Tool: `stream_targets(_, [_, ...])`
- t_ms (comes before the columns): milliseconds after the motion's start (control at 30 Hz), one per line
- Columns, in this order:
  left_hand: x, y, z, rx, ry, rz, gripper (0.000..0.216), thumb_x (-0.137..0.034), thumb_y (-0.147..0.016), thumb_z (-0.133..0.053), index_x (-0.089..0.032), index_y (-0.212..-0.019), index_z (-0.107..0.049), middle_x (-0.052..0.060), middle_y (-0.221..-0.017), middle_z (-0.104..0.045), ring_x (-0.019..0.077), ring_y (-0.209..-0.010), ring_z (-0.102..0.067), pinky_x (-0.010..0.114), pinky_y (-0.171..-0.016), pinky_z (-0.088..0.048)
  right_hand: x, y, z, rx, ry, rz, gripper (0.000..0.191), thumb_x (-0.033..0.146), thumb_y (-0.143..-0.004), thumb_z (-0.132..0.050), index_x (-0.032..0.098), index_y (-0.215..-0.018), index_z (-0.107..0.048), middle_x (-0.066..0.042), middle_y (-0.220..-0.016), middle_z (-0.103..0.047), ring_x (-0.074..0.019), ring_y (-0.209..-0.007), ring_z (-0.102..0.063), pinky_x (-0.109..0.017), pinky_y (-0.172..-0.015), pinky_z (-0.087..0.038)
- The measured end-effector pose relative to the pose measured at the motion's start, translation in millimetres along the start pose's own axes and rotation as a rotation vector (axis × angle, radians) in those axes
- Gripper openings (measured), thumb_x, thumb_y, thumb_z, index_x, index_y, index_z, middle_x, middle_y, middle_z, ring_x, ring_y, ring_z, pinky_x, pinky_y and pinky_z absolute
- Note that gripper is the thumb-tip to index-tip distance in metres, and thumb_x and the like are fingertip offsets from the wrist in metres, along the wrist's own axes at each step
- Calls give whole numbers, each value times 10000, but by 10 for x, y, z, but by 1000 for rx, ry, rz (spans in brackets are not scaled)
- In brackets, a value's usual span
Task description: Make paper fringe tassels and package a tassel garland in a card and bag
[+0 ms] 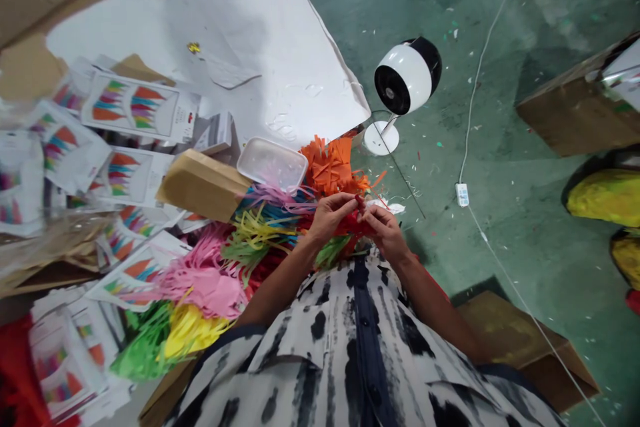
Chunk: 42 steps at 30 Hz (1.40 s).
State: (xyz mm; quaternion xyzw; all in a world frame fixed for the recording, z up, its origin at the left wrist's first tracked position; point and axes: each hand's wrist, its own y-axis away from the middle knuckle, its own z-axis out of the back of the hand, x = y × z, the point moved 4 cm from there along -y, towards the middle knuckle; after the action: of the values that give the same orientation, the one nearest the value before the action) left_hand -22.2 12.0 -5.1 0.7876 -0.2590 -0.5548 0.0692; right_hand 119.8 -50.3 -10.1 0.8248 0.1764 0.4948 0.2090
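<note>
My left hand (331,215) and my right hand (385,230) meet in front of my chest, fingers pinched on a red paper tassel (359,203). Its red strips hang below and behind my fingers, partly hidden by them. Just beyond my hands lies a heap of orange paper fringe (330,163). Left of my left forearm are yellow fringe (260,230), pink fringe (205,280) and green fringe (145,340). A clear plastic tub (273,163) stands near my left hand, with lilac strips against its front.
Packaged tassel garlands (135,107) pile up on the white table (300,47) at the left, beside a brown paper packet (205,183). A white and black fan (407,77) stands on the green floor. A cable with a power strip (463,195) crosses the floor near cardboard boxes (575,110).
</note>
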Motion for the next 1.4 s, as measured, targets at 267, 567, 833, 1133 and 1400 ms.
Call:
stream_targets(267, [52,9,-63,-78,76,26,233,-349,-765,-845,-170,-832,-713,4,-799,-733,132,-723,-660,265,-752,-529,-15,-18,59,-16,230,123,311,544,-886,-764,240,-850,-717,17,-745,-598,-130,-636,-481,-266,-596,-399])
stream_targets(567, [90,38,-147,106,139,-2,292,-335,-795,-867,-179,-920,-655,18,-957,-722,142,-905,-673,268,-877,-517,-59,-33,56,-55,109,129,321,522,-877,-777,233,-823,-650,32,-776,-555,-121,-659,-475,-259,-620,-412])
stream_targets(833, [18,-117,39,4,17,11,413,-420,-708,-934,-178,-888,-652,2,-871,-742,167,-866,-727,299,-859,-543,116,-41,37,-161,400,316,288,527,-927,-711,247,-860,-712,-56,-1091,-696,-212,-1014,-646,-328,-865,-525])
stream_targets(1133, [77,-70,126,144,-199,-6,356,-435,-777,-876,-157,-926,-711,20,-886,-725,136,-789,-658,260,-769,-525,215,3,12,-149,745,425,216,413,-995,-632,253,-862,-688,-52,-983,-671,-202,-884,-624,-332,-750,-490])
stream_targets(1400, [89,-40,167,146,-329,-67,322,-426,-812,-854,-161,-945,-729,40,-892,-719,151,-804,-650,268,-768,-531,169,-20,52,-142,790,414,191,375,-981,-629,249,-844,-671,-32,-917,-659,-185,-804,-591,-327,-705,-454])
